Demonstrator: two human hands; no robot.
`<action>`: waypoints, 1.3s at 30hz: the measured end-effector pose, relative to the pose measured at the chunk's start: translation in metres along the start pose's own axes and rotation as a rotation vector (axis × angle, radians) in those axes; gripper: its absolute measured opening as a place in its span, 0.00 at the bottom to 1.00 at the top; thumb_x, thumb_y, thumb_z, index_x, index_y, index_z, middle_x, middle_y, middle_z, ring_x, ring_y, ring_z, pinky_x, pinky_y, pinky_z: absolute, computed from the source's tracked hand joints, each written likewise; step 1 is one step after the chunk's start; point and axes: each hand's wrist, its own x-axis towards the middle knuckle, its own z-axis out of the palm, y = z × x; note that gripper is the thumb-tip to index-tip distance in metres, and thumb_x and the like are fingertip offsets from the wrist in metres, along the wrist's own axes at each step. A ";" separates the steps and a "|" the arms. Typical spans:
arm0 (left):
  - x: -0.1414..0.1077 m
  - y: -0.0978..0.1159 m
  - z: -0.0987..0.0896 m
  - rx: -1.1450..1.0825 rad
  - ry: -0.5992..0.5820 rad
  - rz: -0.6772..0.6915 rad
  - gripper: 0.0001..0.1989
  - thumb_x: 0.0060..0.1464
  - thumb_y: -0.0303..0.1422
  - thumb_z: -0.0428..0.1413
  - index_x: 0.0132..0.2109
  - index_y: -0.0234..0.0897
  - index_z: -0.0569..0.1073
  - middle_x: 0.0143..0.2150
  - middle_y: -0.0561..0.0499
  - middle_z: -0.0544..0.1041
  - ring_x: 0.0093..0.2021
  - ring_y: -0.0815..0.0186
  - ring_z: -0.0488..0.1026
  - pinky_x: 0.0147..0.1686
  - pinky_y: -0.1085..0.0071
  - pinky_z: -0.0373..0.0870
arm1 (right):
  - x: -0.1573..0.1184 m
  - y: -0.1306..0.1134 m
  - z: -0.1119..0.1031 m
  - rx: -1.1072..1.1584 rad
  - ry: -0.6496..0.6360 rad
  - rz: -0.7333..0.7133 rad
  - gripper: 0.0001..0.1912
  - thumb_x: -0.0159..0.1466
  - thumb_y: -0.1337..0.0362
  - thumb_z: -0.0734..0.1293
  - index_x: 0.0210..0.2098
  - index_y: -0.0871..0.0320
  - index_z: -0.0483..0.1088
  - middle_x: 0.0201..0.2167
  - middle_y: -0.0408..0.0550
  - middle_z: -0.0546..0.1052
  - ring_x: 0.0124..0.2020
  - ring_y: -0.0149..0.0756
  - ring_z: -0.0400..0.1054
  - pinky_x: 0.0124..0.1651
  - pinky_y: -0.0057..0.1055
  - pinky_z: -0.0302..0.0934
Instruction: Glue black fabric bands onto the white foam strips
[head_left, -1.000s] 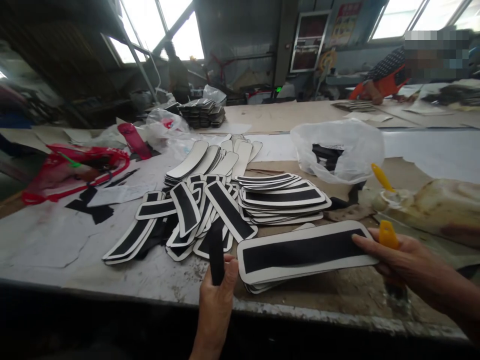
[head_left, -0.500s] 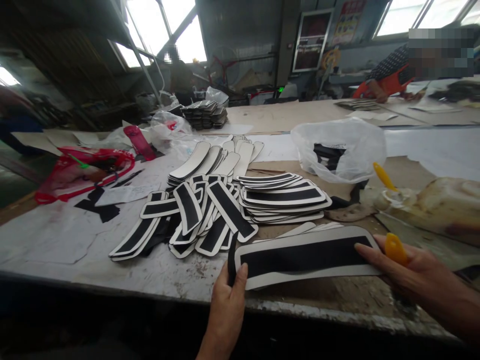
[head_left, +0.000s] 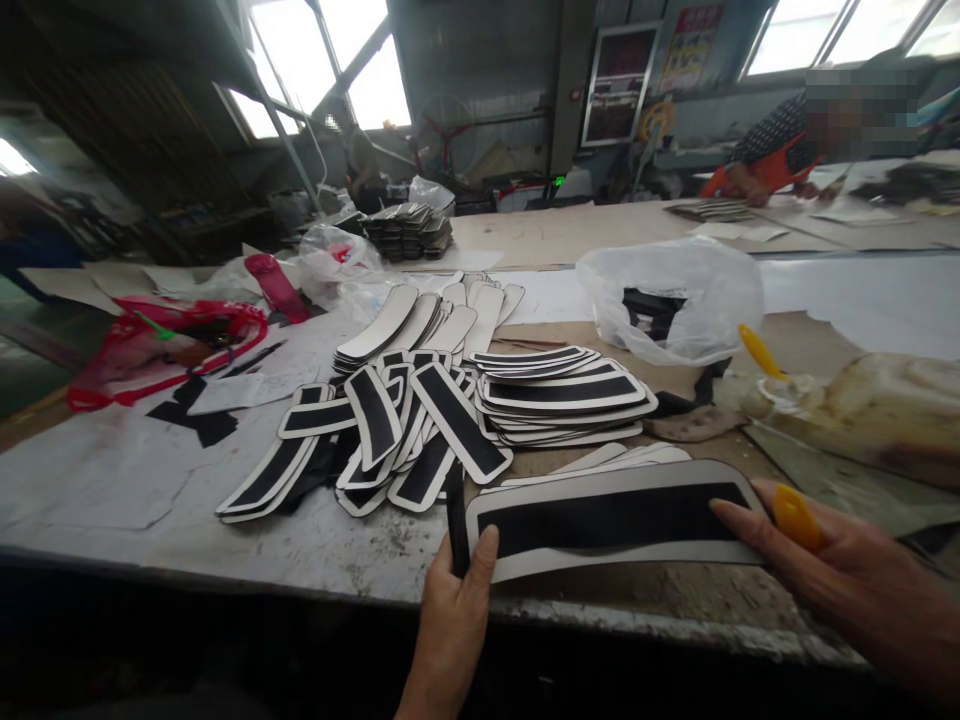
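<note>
you are holding a long, gently curved panel (head_left: 615,520) by its ends, low over the worktable's near edge (head_left: 570,605). it is showing a pale rim, rounded corners and a broad, matte black band along the middle; its lower edge is waving slightly. whether its underside is touching the pale pieces (head_left: 637,455) just behind, i cannot tell.

left hand (head_left: 454,610): thumb is pressing the panel's left end; fingers are drawn in narrow, pinching a slim black strip (head_left: 455,520) that is standing upright beside that end.

right hand (head_left: 832,565): fingers are clamping the right end, one digit lying across the face; a smooth yellow handle (head_left: 796,518) is sitting in the same grip.

beyond: black-banded pieces are lying crisscrossed in a loose heap (head_left: 375,415); a neater stack (head_left: 566,390) is resting to its right, thin edges layered. a crinkled, translucent plastic bag (head_left: 720,300) is slumping open around dark scraps (head_left: 652,312). a cloudy, stained plastic jug (head_left: 885,410) is lying on its side.
</note>
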 end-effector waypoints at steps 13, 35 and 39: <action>-0.002 -0.002 0.005 0.057 0.060 0.032 0.29 0.52 0.46 0.53 0.54 0.29 0.67 0.55 0.36 0.70 0.58 0.48 0.62 0.57 0.57 0.57 | -0.005 -0.004 0.002 0.043 -0.001 -0.071 0.16 0.59 0.47 0.60 0.25 0.50 0.69 0.23 0.46 0.75 0.25 0.41 0.69 0.30 0.31 0.61; -0.001 -0.004 0.005 0.005 -0.003 0.043 0.28 0.53 0.46 0.53 0.54 0.31 0.67 0.53 0.39 0.72 0.56 0.51 0.64 0.57 0.59 0.57 | -0.010 -0.010 0.001 -0.151 0.376 -0.414 0.21 0.61 0.48 0.58 0.29 0.56 0.74 0.26 0.49 0.79 0.24 0.43 0.74 0.25 0.27 0.68; -0.001 -0.004 0.007 -0.048 -0.012 -0.041 0.27 0.49 0.46 0.57 0.50 0.31 0.70 0.50 0.40 0.75 0.51 0.51 0.70 0.51 0.59 0.64 | -0.021 -0.007 0.008 -0.135 0.417 -0.416 0.19 0.61 0.47 0.59 0.29 0.54 0.72 0.26 0.49 0.79 0.24 0.42 0.74 0.24 0.28 0.68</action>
